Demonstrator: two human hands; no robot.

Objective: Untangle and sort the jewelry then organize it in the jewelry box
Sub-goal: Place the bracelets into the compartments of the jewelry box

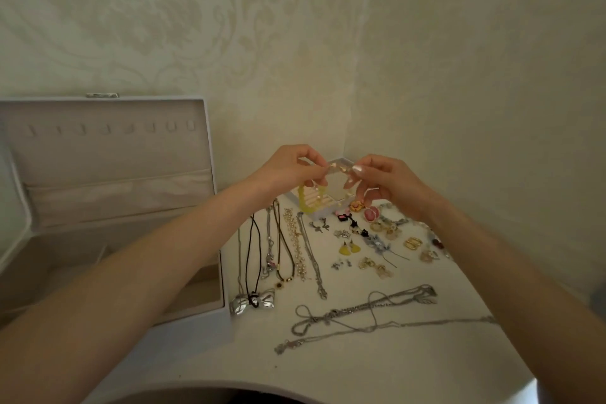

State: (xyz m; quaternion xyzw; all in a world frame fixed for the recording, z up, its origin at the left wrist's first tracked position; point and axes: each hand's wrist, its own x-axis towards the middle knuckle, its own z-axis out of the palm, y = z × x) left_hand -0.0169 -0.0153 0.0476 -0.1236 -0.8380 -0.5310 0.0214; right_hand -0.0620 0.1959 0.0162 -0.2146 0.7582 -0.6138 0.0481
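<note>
Yellow beads (303, 202) hang in the air over the far middle of the table (393, 367). My left hand (288, 167) and right hand (383, 184) each pinch the top of the string with their fingertips. I think I am picking a knot or clasp apart. Next it needs slow, tiny pulls, then a spot in the open box (210, 141) on the left. Silver chains (360, 308) near me look knotted.

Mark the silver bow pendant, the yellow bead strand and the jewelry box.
silver bow pendant (266, 300): head view, on the bow's right loop.
yellow bead strand (304, 205): head view, on the left side of its hanging loop.
jewelry box (108, 157): head view, on the open lid's bare lining.
</note>
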